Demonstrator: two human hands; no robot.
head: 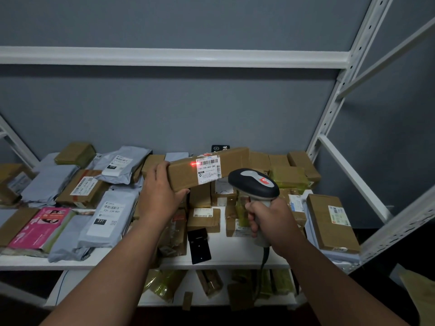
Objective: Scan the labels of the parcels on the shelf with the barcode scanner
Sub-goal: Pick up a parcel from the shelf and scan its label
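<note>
Long cardboard box [207,169] held up above the cluttered shelf [226,248], tilted slightly, white label [209,169] facing the camera. Left hand [160,191] gripping the box's left end, thumb under the lower edge and fingers over the top. Right hand [273,222] wrapped round the handle of the barcode scanner [253,182], head aimed at the label; red scan line showing at the label's left edge, partly on bare cardboard.

Probably a light box, held level by one end with no visible strain. Stiff, flat-sided, taped; matt cardboard, unlikely to slip. Best taken at either end, well clear of the label. Likely needs a small shift of aim rightward onto the barcode.

Grey poly mailers [107,215] nearby: soft, floppy, likely slick, labels prone to wrinkling
</note>
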